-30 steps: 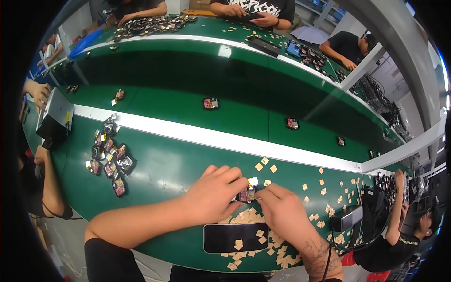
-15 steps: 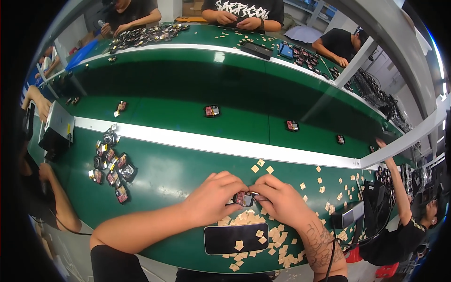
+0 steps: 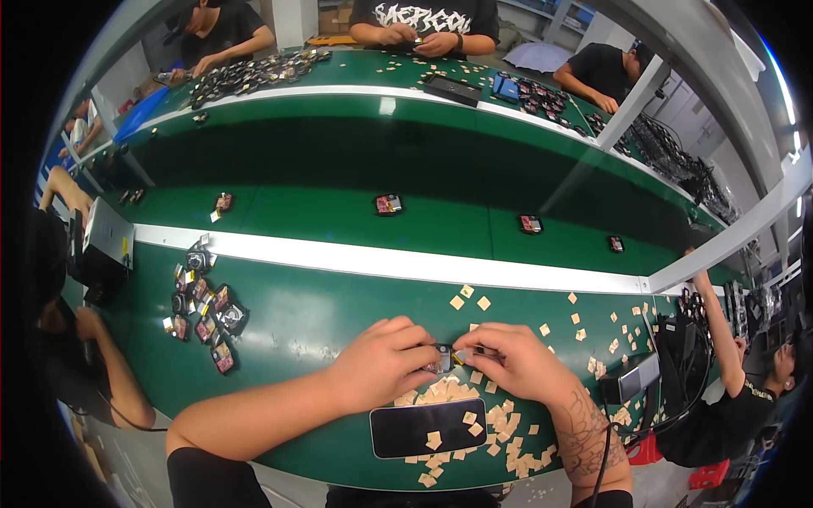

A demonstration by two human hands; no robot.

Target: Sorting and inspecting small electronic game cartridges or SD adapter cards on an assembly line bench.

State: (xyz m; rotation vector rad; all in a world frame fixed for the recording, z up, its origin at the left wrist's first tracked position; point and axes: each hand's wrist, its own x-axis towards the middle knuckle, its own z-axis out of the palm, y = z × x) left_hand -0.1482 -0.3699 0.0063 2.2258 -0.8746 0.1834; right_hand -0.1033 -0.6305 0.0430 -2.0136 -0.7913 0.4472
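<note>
My left hand point(image 3: 391, 360) pinches a small electronic module point(image 3: 442, 359) by its left side, above the green bench. Its fingers cover much of the module. At the module's right side, the closed fingertips of my right hand point(image 3: 512, 360) meet a small yellow-and-silver piece point(image 3: 461, 356). Something thin and dark shows between the right fingers; its kind is unclear. Just below both hands lies a heap of pale square pads point(image 3: 447, 391). Nearer to me, a black smartphone point(image 3: 398, 433) lies flat with a few pads on its glass.
Similar modules point(image 3: 203, 326) are grouped at the left, and several more point(image 3: 388, 204) sit spaced along the sunken green strip behind a white rail point(image 3: 381, 261). A grey box-shaped device point(image 3: 631, 379) with cables stands at the right. Co-workers sit across and at both sides.
The right hand has turned and drawn slightly right, and the yellow-and-silver piece now shows at its fingertips. The module has tilted in my left fingers. The whole view has shifted a little.
</note>
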